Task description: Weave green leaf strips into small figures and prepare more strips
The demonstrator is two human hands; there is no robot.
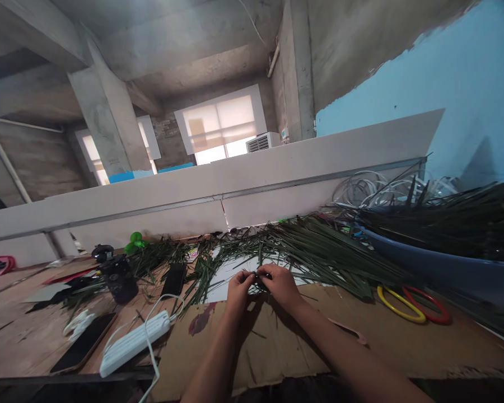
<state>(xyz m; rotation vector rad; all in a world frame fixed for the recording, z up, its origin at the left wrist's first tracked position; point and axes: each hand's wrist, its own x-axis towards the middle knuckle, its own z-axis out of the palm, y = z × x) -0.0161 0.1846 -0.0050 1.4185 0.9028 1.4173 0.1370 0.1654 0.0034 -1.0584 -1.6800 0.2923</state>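
My left hand [240, 284] and my right hand [277, 280] meet fingertip to fingertip above the near edge of a white sheet [227, 274]. Both are closed in a pinch on a small piece of green leaf strip [255, 275], mostly covered by the fingers. Thin strips stick up from between them. Under my forearms lies a piece of brown cardboard [273, 347]. Long green leaf strips [319, 246] spread behind the hands and to their right.
Scissors with yellow and red handles [403, 305] rest on the cardboard's right side. A blue basin [428, 260] heaped with leaves stands far right. On the left are a white power strip [134, 342], a phone [84, 342], another dark phone [174, 279] and a dark cup [120, 280].
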